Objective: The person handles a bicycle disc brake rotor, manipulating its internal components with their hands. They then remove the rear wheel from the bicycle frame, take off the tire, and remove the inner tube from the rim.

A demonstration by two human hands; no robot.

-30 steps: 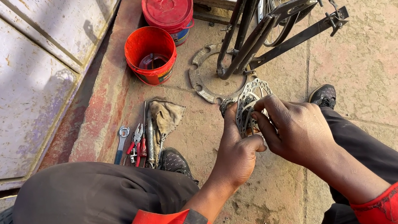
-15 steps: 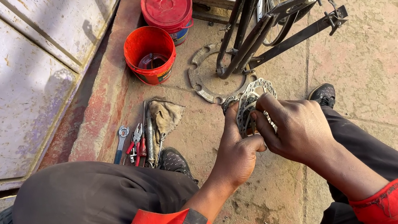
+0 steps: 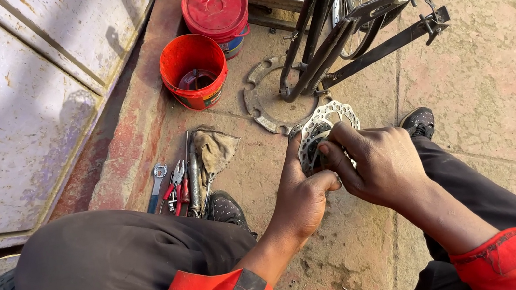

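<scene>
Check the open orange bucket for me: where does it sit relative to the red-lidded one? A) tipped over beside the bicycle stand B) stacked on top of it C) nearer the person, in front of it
C: the open orange bucket stands upright on the ground, just nearer the person than the red-lidded bucket.

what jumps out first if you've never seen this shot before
At centre, the left hand and right hand together grip a perforated silver brake disc over the stone floor. Above them, two red buckets catch the eye: an open one and a lidded one behind it, beside a black bicycle stand. Left of the hands, a small cluster of tools lies by a dirty rag.
</scene>
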